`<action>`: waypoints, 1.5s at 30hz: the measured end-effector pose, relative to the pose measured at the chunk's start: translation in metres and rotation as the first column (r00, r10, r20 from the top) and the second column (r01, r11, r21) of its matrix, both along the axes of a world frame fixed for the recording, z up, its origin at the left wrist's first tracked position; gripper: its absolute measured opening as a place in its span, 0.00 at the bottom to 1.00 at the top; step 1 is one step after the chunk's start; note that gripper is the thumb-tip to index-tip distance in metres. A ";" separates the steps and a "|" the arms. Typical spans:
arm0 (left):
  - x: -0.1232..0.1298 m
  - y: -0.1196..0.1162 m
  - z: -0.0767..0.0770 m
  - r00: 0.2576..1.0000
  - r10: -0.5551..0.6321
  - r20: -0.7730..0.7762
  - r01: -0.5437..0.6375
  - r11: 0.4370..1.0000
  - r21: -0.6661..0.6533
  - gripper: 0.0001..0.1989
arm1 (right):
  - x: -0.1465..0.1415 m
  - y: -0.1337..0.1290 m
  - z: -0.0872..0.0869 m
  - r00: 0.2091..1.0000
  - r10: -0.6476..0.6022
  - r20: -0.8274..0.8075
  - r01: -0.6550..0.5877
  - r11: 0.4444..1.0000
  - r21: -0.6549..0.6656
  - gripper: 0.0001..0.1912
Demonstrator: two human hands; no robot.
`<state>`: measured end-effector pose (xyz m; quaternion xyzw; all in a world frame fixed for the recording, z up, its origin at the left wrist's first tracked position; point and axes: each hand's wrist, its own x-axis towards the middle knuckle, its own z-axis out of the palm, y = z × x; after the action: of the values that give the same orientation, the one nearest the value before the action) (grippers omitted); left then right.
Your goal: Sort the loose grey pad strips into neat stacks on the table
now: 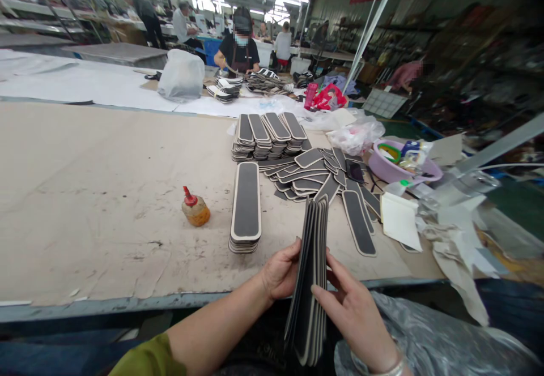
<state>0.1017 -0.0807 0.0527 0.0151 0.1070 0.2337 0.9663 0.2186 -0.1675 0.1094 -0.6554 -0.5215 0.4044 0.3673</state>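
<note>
Between my two hands a bundle of long dark panels with pale edges (pixel 317 285) stands on edge, close to the table's front edge. My left hand (pixel 283 271) grips its left side, with part of the fingers hidden behind the panels. On the other side my right hand (pixel 351 305) holds the bundle, thumb lying against the panel edges. Ahead lies a neat stack of the same rounded panels (pixel 247 201). Behind it sit several more stacks (pixel 272 132) in a row. A loose pile of panels (pixel 312 175) spreads to their right.
A small bottle with a red nozzle (pixel 196 209) stands left of the stack. To the right are a purple basin (pixel 402 169), a plastic bag (pixel 359 132) and a white pad (pixel 399 220). Across the table a masked person (pixel 240 50) handles pieces. A metal pole (pixel 374 22) rises at right.
</note>
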 end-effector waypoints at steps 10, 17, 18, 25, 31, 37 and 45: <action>-0.002 0.001 -0.003 0.999 -0.053 0.002 0.053 0.998 -0.026 0.27 | 0.006 0.000 -0.005 0.993 0.023 0.119 -0.027 0.999 0.035 0.28; 0.001 0.002 -0.012 0.997 -0.068 0.047 0.069 0.998 -0.002 0.25 | 0.009 0.004 -0.012 0.995 0.039 0.094 -0.046 0.996 0.073 0.29; 0.001 0.002 -0.014 0.997 -0.068 0.047 0.068 0.998 -0.008 0.24 | 0.009 0.005 -0.013 0.996 0.042 0.085 -0.049 0.996 0.075 0.29; 0.006 0.003 -0.030 1.000 -0.005 0.005 0.005 0.999 -0.032 0.18 | 0.010 0.008 -0.016 0.999 0.039 -0.019 -0.038 0.997 0.062 0.30; 0.008 0.006 -0.032 0.999 -0.040 0.008 0.040 0.999 -0.007 0.21 | 0.015 0.011 -0.022 0.998 0.039 -0.057 -0.036 0.998 0.048 0.30; 0.009 0.007 -0.032 0.993 -0.100 -0.067 0.098 0.994 -0.038 0.21 | 0.013 0.018 -0.020 0.994 0.059 -0.092 -0.052 0.996 0.074 0.32; 0.013 0.018 -0.041 0.906 0.061 -0.418 -0.041 0.998 0.057 0.21 | 0.078 0.050 -0.047 0.967 -0.015 0.254 0.022 0.999 -0.023 0.25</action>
<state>0.1146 -0.0625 0.0119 0.0847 0.3071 0.2527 0.9136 0.2963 -0.1173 0.0628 -0.7112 -0.5529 0.3206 0.2927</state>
